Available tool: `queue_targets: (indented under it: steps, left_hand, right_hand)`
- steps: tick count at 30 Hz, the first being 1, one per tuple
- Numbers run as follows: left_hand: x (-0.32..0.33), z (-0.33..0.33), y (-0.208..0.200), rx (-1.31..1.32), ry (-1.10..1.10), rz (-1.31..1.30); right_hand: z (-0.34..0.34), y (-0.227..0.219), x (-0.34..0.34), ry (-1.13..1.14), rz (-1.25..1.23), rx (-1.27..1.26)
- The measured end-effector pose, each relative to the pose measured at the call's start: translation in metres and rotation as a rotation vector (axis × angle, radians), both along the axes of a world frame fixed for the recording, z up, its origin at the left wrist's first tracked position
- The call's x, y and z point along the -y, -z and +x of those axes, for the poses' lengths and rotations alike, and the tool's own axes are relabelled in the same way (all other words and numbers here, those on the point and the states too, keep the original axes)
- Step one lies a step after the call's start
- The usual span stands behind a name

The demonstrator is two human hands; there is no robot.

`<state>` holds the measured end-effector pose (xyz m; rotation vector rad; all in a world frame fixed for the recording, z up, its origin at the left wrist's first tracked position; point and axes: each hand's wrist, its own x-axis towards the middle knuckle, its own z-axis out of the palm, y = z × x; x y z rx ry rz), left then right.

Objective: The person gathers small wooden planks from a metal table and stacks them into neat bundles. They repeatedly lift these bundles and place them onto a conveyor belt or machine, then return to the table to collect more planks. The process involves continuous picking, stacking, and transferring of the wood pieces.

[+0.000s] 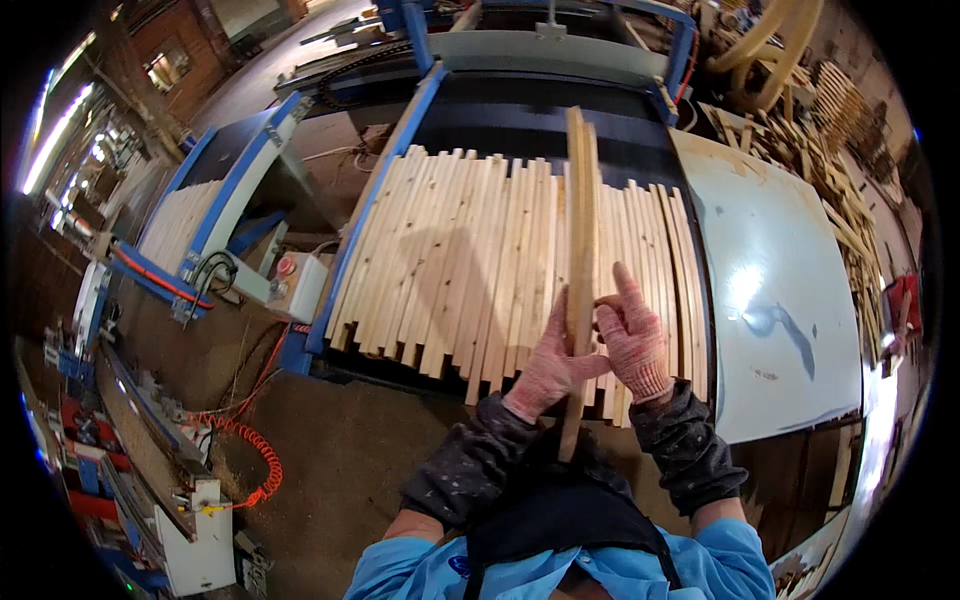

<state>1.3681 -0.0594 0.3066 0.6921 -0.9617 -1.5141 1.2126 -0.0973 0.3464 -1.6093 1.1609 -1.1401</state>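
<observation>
Workshop floor, head view, the only 1. Blue-framed machine bed (480, 120) ahead, dark surface bare at its far end. Pale sheet panel (790, 300) just right of it; heap of wood pieces (830, 210) farther right. Smaller bed to the left carries more pale strips (180, 230).

Progress, judged from the lie of things: the row of strips (450, 270) spans nearly the whole bed, left to right, so most looks laid. Near ends uneven, a few jutting toward the person; evenness looks unfinished.

Held wooden strip (582, 220) not yet down: raised above the row, right of its middle, pointing far, near end by the apron. Could be 1 piece or 2 pressed together; can't tell.

Left hand (545, 370), gloved: fingers and thumb clamped around the strip. Right hand (637, 345), gloved, just right of it: index extended, others curled; whether they grip, can't tell.
</observation>
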Motion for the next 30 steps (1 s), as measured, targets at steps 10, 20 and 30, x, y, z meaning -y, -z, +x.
queue_targets:
  steps: [10, 20, 30]
  left_hand:
    - [-0.045, 0.157, -0.017, 0.832, -0.436, 0.021]
    - [-0.016, 0.166, -0.046, 0.459, -0.447, 0.082]
    - [0.014, 0.005, -0.008, 0.668, 0.334, -0.082]
  right_hand:
    - [0.077, 0.025, -0.005, -0.267, 0.352, 0.164]
    - [0.033, 0.017, -0.006, -0.301, 0.411, -0.085]
    - [0.003, -0.030, -0.012, 0.218, 0.248, 0.255]
